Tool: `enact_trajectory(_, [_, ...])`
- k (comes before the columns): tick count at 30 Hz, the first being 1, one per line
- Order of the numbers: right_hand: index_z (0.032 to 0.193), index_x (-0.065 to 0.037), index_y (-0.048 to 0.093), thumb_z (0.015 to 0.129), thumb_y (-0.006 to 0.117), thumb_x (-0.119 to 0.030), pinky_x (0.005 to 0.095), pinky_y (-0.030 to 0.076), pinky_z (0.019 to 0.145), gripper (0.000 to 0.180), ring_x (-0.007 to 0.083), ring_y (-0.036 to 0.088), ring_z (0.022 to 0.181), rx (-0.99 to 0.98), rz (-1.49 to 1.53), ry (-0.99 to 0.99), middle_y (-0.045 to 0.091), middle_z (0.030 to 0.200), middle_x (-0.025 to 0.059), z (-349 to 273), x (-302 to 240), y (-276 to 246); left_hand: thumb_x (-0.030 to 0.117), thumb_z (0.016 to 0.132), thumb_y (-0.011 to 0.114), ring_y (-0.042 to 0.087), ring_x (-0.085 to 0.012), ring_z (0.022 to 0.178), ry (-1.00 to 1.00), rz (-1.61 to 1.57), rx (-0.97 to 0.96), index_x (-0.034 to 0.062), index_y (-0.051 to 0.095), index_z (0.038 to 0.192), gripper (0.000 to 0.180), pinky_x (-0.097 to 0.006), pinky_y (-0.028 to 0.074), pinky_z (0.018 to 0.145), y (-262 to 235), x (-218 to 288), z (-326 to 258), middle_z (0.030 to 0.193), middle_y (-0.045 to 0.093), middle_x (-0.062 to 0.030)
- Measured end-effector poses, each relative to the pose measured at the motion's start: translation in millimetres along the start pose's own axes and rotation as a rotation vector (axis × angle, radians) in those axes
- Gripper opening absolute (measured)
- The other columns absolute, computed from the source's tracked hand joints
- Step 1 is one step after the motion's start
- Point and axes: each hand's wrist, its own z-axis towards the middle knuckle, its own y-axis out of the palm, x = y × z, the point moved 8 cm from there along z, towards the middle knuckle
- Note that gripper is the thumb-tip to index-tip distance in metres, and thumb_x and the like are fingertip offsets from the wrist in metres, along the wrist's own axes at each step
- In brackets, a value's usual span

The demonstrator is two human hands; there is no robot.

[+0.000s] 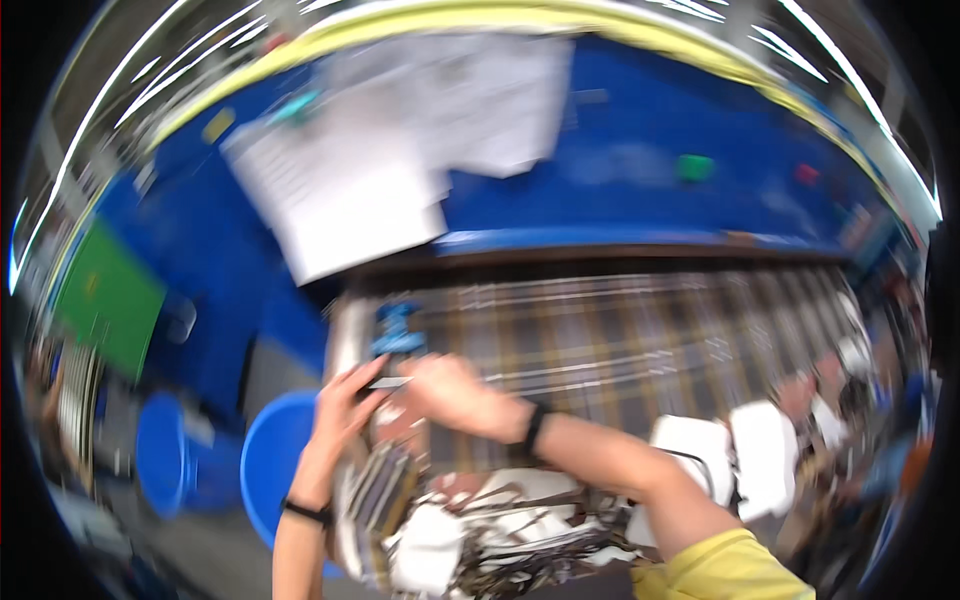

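Yellow cloth of a sleeve (735,568) lay nearest the camera, at the lower right of the frame, with the right forearm slanting out of it toward the upper left. Left of the frame's centre, the right hand (447,390) pointed its fingers leftward, while the left hand (343,402) reached up from below and pointed its fingers to the upper right. Between their fingertips was a small pale piece (390,382), its long axis nearly level across the frame; blur hid which end was its front. Fingers of both hands were bent close about it, but whether either hand gripped it, I could not tell. Just above them stood a blue object (398,328), its long axis running up and down the frame. Striped material (600,370) spread to the right, a heap of scraps (530,510) lay at bottom centre, and white blocks (763,458) sat at lower right.
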Motion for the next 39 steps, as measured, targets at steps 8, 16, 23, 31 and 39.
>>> enact_trajectory(8, [0.107, 0.001, 0.068, 0.082, 0.075, -0.031, 0.0445, 0.054, 0.074, 0.042, 0.0382, 0.069, 0.081, 0.057, 0.414, -0.130, 0.070, 0.089, 0.0200, -62.3, 10.6, -180.8, 0.012, 0.094, 0.063, 0.067, -0.0293, 0.108, 0.102, 0.387, 0.236, -0.0052, 0.055, 0.133, 0.043, -0.036, 0.050, 0.093, -95.7, 184.6, -65.7, 0.117, 0.067, -0.0236])
enact_trajectory(16, [0.106, 0.004, 0.064, 0.100, 0.046, -0.042, 0.0332, 0.052, 0.077, 0.049, 0.0182, 0.067, 0.091, 1.088, -0.399, 0.785, 0.068, 0.099, 0.0117, -454.6, 350.4, -561.6, 0.027, 0.089, 0.067, 0.059, -0.0320, 0.107, 0.237, 0.121, -0.487, 0.0002, 0.045, 0.141, 0.063, -0.041, 0.043, 0.097, 134.7, 295.4, -177.0, 0.112, 0.062, -0.0165])
enact_trajectory(23, [0.100, 0.001, 0.065, 0.100, 0.052, -0.040, 0.0302, 0.050, 0.076, 0.044, 0.0176, 0.065, 0.091, 1.016, -0.211, 1.409, 0.067, 0.103, 0.0151, -658.8, 519.8, -587.1, 0.036, 0.090, 0.067, 0.067, -0.0344, 0.072, 0.088, 0.196, -0.672, -0.0074, 0.051, 0.131, 0.061, -0.043, 0.054, 0.066, 102.4, 312.0, -120.4, 0.075, 0.064, -0.0198])
enact_trajectory(31, [0.095, -0.001, 0.066, 0.099, 0.055, -0.036, 0.0293, 0.049, 0.074, 0.037, 0.0174, 0.064, 0.089, 1.020, -0.108, 1.353, 0.067, 0.101, 0.0155, -649.6, 483.4, -569.6, 0.020, 0.087, 0.057, 0.035, -0.0263, 0.143, 0.739, 0.953, 0.294, 0.0040, 0.030, 0.151, 0.071, -0.051, 0.021, 0.119, 104.6, 444.7, 102.0, 0.155, 0.034, -0.0157])
enact_trajectory(39, [0.091, -0.003, 0.066, 0.098, 0.058, -0.033, 0.0284, 0.049, 0.073, 0.031, 0.0171, 0.064, 0.086, 1.024, 0.057, 0.960, 0.067, 0.099, 0.0158, -627.0, 349.8, -535.4, 0.028, 0.093, 0.061, 0.062, -0.0322, 0.096, 0.142, 0.351, -0.880, -0.0049, 0.041, 0.142, 0.063, -0.047, 0.045, 0.094, 108.3, 398.4, -37.9, 0.091, 0.064, -0.0186])
